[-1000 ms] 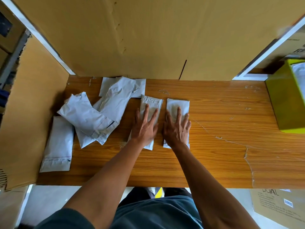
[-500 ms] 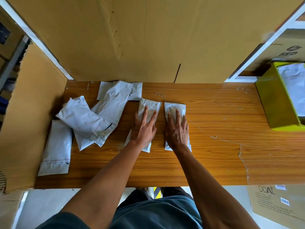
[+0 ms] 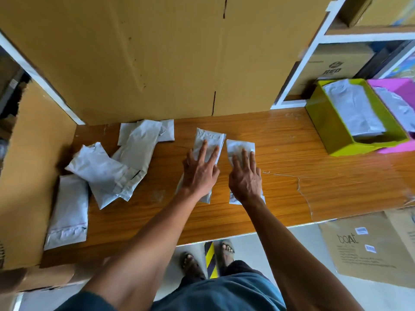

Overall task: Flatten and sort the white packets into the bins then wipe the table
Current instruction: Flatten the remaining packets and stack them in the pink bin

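**2 packets pressed flat, bins now in sight**

The left hand (image 3: 199, 173) lies spread on one white packet (image 3: 210, 140), the right hand (image 3: 244, 176) on a second packet (image 3: 239, 145) just beside it; fingers straight, pressing, gripping nothing. Since 1 second ago the hands have barely shifted, but the view has swung right, showing the green bin (image 3: 325, 122) and pink bin (image 3: 399, 86), both already holding packets. Flattening looks nearly done; sorting should follow. A loose pile (image 3: 101, 171) waits on the worktop (image 3: 292, 158) at left.

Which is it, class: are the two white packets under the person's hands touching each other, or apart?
Apart. The head view shows a strip of bare table between the left packet and the right packet.
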Demonstrator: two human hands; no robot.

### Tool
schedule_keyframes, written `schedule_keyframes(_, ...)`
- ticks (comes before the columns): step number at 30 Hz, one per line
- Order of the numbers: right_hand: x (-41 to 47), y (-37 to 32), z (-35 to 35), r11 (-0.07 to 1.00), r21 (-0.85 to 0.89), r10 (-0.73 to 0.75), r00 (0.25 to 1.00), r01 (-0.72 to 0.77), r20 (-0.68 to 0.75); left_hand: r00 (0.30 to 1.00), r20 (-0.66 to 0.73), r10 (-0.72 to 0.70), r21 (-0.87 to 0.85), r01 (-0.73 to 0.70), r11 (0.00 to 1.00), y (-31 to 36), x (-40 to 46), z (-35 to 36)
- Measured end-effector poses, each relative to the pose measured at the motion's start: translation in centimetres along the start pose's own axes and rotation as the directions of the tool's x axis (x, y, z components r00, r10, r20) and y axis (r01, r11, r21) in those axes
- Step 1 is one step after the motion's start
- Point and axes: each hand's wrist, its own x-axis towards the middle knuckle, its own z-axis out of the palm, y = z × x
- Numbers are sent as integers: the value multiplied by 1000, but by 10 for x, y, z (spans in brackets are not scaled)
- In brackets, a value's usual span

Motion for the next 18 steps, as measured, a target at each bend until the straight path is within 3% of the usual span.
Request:
schedule_keyframes(10, -48, 96, -43, 992, 39, 125, 988, -122, -90, 981, -9, 192, 30, -192, 981, 113, -18, 6)
schedule_keyframes(18, -127, 233, -72, 939, 85, 344, 926, -335, -156, 920, 62, 386, 25, -388, 921, 256, -42, 39)
